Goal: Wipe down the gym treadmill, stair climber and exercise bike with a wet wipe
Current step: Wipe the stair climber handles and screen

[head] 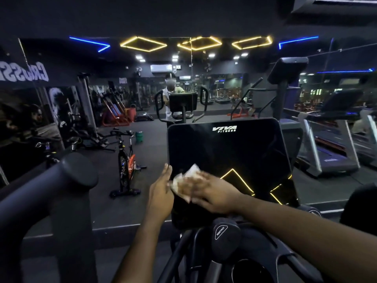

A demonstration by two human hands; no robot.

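wet wipe [186, 176], long axis up the console screen [224, 148], under flat right hand [212, 195]; left hand [161, 190] straight-fingered alongside

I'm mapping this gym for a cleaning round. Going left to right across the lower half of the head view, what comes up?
Black handlebar end, spin bike, left hand, wet wipe, right hand, treadmill.

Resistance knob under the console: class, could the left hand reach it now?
Probably yes: the left hand only touches the console, and the resistance knob sits uncovered below it.
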